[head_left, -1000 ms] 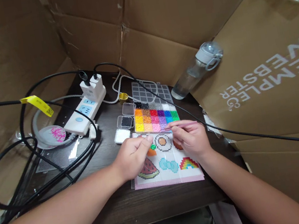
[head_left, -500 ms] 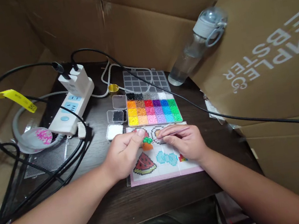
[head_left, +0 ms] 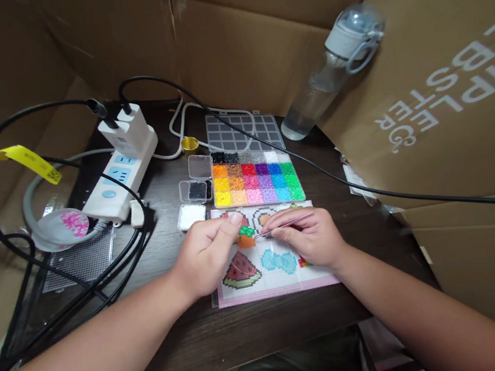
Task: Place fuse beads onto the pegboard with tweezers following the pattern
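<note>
Between the thumb and fingers of my left hand (head_left: 211,252) is a small orange-and-green bead piece (head_left: 245,238), shaped rather like a carrot. My right hand (head_left: 313,235) pinches pinkish tweezers (head_left: 294,221), whose tips point left and come close to the bead piece's right side; contact cannot be made out. Both hands are over a pattern sheet (head_left: 256,292) printed with gridded pictures, among them a watermelon slice (head_left: 241,270). A light-blue bow-like bead shape (head_left: 279,261) shows between my wrists.
Behind the sheet lies a divided bead box (head_left: 256,178) with its clear lid (head_left: 243,132) open. Small bead cases (head_left: 191,216) stand left of it. A power strip (head_left: 121,181), a black cable (head_left: 346,183), a water bottle (head_left: 325,84) and cardboard walls (head_left: 250,33) surround the space.
The tweezer tips have shifted very slightly against the bead piece. The whole view has drifted a little; both hands keep the same hold.
</note>
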Demonstrator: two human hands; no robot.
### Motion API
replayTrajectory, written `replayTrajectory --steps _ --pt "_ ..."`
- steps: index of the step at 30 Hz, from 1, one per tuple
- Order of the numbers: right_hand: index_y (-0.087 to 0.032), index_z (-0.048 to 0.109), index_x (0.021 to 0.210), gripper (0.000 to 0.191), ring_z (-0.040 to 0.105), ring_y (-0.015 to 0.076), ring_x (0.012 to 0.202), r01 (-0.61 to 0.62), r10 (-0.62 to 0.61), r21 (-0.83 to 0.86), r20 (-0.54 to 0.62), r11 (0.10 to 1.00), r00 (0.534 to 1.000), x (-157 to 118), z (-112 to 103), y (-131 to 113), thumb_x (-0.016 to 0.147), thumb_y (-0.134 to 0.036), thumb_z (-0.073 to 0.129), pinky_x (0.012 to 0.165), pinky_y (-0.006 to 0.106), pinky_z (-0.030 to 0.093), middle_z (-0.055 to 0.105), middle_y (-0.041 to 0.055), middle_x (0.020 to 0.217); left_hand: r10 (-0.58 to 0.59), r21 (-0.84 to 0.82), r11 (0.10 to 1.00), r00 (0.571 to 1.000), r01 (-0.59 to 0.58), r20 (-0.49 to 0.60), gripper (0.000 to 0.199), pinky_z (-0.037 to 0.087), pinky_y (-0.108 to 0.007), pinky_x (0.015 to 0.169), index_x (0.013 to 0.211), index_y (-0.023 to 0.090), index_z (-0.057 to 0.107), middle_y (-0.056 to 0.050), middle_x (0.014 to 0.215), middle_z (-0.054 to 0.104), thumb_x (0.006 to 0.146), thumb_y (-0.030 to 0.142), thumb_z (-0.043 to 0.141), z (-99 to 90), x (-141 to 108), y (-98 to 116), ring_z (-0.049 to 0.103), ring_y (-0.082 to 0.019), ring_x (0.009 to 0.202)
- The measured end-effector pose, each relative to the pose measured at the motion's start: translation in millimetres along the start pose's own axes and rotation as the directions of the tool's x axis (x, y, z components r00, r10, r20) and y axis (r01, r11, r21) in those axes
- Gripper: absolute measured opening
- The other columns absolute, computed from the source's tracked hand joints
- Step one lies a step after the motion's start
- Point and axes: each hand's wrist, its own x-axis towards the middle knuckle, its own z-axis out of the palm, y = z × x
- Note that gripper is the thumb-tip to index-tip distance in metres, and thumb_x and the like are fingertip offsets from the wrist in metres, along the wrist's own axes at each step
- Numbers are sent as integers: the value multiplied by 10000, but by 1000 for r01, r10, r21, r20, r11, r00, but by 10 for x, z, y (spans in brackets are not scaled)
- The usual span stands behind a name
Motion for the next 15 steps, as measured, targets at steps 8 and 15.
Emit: replayTrajectory --steps 8,15 --pt "-201 750 764 96 684 202 790 -11 12 20 -25 1000 1000 5 -11 0 771 -224 658 771 338 549 734 60 799 -19 -10 1000 1000 19 -8 498 233 -234 448 506 182 299 50 491 270 912 457 385 -7 2 -17 248 -83 467" --pt "-191 741 743 137 677 212 742 -5 5 -1 -253 1000 967 233 -59 -120 783 -278 642 693 328 548 730 66 784 -41 52 998 999 42 -12 518 225 -240 452 495 186 282 48 483 255 904 495 356 -1 -3 9 246 -86 467"
